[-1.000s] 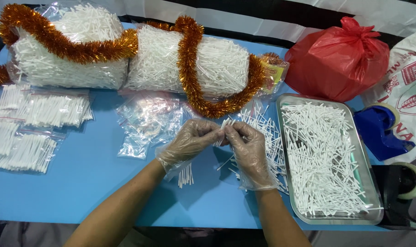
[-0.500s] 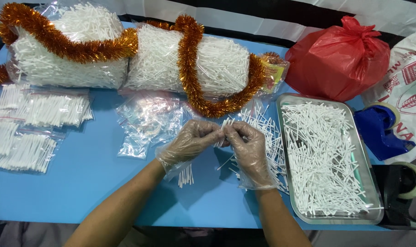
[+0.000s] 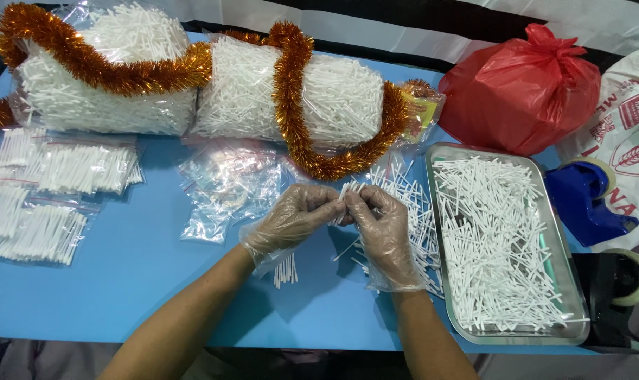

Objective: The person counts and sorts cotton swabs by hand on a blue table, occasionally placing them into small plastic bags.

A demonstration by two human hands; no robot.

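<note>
I'm seeing both gloved hands meeting mid-table: left hand (image 3: 291, 222) and right hand (image 3: 384, 232) pinching a small bunch of white sticks (image 3: 347, 200) between them. Steel tray (image 3: 576, 309) lying right; red bag (image 3: 520, 88) sitting behind it; small clear bags (image 3: 224, 186) lying left.

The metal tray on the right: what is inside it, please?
The metal tray holds a loose heap of white sticks, lying in all directions. They cover nearly all of its bottom, so anything beneath them cannot be seen.

Single head view, looking steeply down — close over blue table (image 3: 122, 281)
</note>
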